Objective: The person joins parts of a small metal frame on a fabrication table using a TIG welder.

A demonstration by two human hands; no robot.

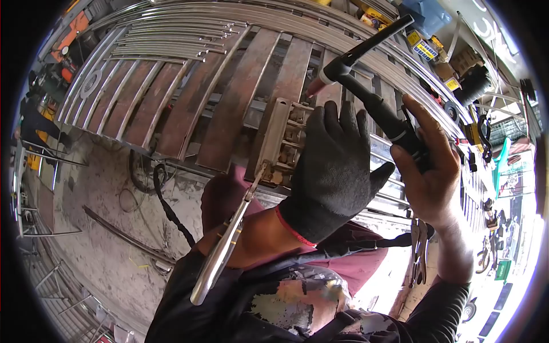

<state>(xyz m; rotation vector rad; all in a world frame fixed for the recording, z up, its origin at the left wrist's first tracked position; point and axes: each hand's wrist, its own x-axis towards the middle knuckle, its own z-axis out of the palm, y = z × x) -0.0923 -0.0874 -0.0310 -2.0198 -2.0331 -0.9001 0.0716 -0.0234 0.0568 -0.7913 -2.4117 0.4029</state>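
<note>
- the black tig welding torch with a pinkish ceramic nozzle [366, 94] looks light and rigid, though its trailing hose would tug; the ribbed handle is the natural place to hold it.
- right hand [432, 171], bare, is closed around that handle, nozzle tilted toward the small grey metal lock-box fitting [284, 140] on the steel gate with rusty brown slats [189, 103].
- left hand [334, 166], in a black knit glove, is raised with fingers together over the fitting; whether it grips anything i cannot tell.
- a shiny steel rod [226, 243] slants across the forearm.
</note>
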